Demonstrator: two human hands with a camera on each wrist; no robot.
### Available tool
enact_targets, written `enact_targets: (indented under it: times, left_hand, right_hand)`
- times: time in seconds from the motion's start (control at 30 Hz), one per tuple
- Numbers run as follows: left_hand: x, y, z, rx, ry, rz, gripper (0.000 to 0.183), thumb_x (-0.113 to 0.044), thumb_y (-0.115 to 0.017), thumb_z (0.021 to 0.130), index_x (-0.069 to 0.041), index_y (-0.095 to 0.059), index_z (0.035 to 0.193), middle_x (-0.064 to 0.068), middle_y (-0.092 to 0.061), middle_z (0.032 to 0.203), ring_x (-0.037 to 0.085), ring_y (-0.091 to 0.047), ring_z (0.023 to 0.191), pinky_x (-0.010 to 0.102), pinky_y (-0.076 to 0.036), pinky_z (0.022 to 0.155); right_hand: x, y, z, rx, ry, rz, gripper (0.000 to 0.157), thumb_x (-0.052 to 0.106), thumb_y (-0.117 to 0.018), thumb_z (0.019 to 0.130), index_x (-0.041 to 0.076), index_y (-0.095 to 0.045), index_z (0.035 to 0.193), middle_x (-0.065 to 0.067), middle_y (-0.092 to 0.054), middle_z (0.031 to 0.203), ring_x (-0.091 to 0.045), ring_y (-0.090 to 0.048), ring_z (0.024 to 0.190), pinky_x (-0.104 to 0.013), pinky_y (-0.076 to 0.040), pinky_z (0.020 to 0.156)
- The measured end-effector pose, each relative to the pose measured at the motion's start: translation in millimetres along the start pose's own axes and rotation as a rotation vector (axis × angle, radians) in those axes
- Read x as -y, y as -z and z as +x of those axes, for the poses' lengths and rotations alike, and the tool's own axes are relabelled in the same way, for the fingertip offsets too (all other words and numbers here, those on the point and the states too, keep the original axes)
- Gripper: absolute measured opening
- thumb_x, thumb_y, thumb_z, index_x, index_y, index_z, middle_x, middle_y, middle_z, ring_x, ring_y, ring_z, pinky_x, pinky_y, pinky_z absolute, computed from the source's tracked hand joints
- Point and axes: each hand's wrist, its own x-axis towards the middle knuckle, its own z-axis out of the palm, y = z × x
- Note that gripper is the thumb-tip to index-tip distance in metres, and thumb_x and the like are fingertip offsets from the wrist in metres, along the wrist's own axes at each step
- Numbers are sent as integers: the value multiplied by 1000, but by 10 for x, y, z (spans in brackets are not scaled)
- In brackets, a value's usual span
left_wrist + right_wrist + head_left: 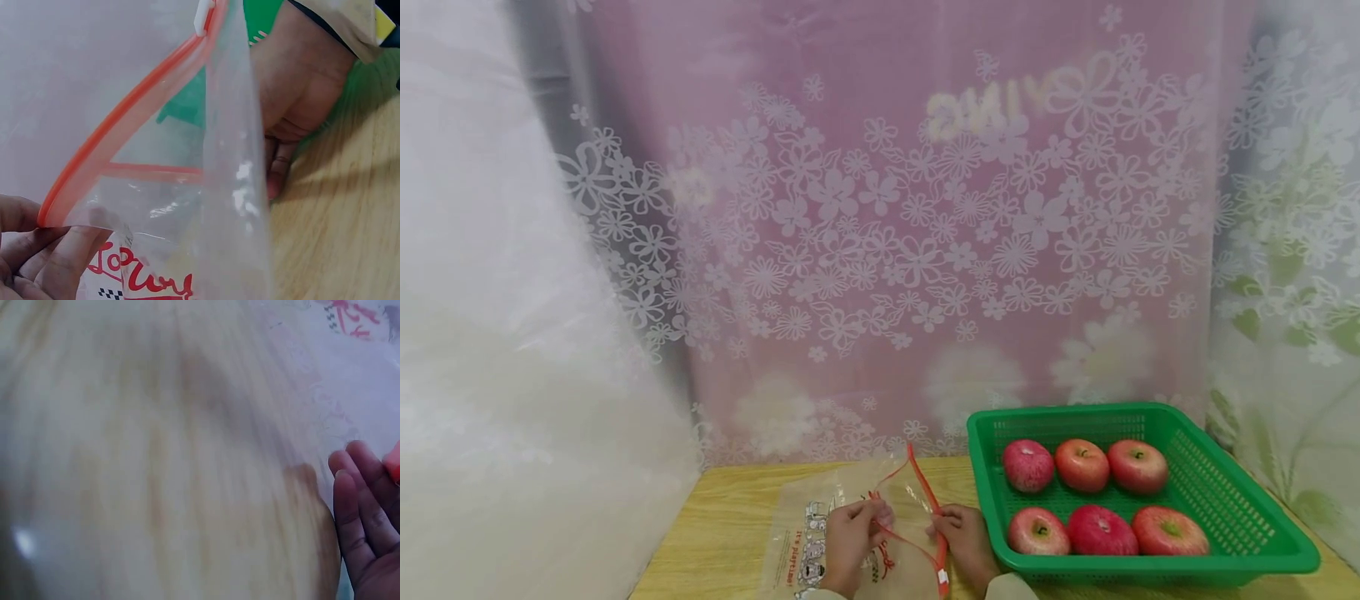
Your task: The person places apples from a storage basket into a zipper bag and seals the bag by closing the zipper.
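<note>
A clear zip bag (842, 479) with a red-orange zip edge and printed cartoon figures lies over the table, its mouth spread apart. My left hand (847, 540) pinches one side of the mouth; in the left wrist view the thumb and fingers (69, 256) grip the orange strip. On the opposite side my right hand (967, 542) holds the other zip edge between thumb and fingers. A white slider (204, 15) sits at one end of the zip. Only part of the right hand (369, 519) shows in the right wrist view, beside a bit of orange strip.
Right of the bag stands a green plastic basket (1262, 517) with several red apples (1102, 531) in two rows. Its left wall is close to my right hand. Beneath is a wood-grain table (715, 533), with a flowered curtain (880, 250) behind it.
</note>
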Motion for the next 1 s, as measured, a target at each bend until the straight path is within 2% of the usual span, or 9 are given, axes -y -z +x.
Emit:
enact_targets:
  times: [0.07,0.13,0.3,0.4,0.5,0.63,0.83,1.0]
  left_hand:
    - [-27,22,-1,-1,10,-10,22,-11,-55,89,7,-66,93,11,-69,79,11,-65,67,22,-53,55]
    - [-44,46,5,0,19,-22,22,-12,-55,89,6,-66,93,12,-69,80,13,-66,69,23,-54,56]
    - [-99,93,-11,2,24,-62,25,-10,-53,90,10,-63,99,13,-69,83,13,-67,70,20,-53,55]
    - [-154,116,-30,2,14,-81,26,-9,-52,91,13,-61,102,12,-69,83,12,-67,71,20,-53,57]
    - [-211,149,-35,1,0,-99,27,-10,-53,91,14,-61,102,14,-69,85,15,-68,74,22,-54,61]
    - [-282,208,-38,-16,-18,-111,28,-12,-55,90,13,-62,101,13,-69,83,18,-68,75,23,-55,63]
    - [-351,282,-40,-44,-14,-112,28,-13,-56,90,11,-63,100,12,-70,80,15,-68,70,20,-53,57]
    - [-360,290,-66,-52,1,-108,28,-13,-57,89,11,-63,101,12,-70,80,15,-68,70,19,-53,57]
  right_hand:
    - [7,11,-7,1,-3,-2,21,4,-57,86,-17,-59,93,-19,-66,73,-16,-63,65,-20,-48,54]
    - [5,24,-12,9,-7,19,21,3,-56,87,-17,-58,93,-19,-66,72,-12,-60,56,-20,-46,47]
    - [-40,50,3,26,-31,76,18,1,-54,87,-17,-56,90,-12,-64,65,-5,-41,34,-18,-36,33]
    - [-55,56,19,23,-44,81,17,0,-55,86,-17,-56,89,-6,-61,61,-5,-41,34,-18,-36,31]
    - [-48,64,26,31,-62,88,18,1,-56,86,-17,-55,90,-4,-61,60,-8,-49,37,-20,-38,31]
    - [-34,81,31,54,-92,103,21,4,-54,88,-16,-53,95,-11,-66,68,-14,-60,44,-22,-40,32]
    - [-44,89,41,63,-105,98,22,4,-53,88,-16,-52,97,-20,-65,72,-14,-60,45,-22,-42,33]
    - [-67,77,26,67,-109,100,20,2,-53,88,-16,-51,95,-16,-65,70,-13,-59,44,-23,-43,34]
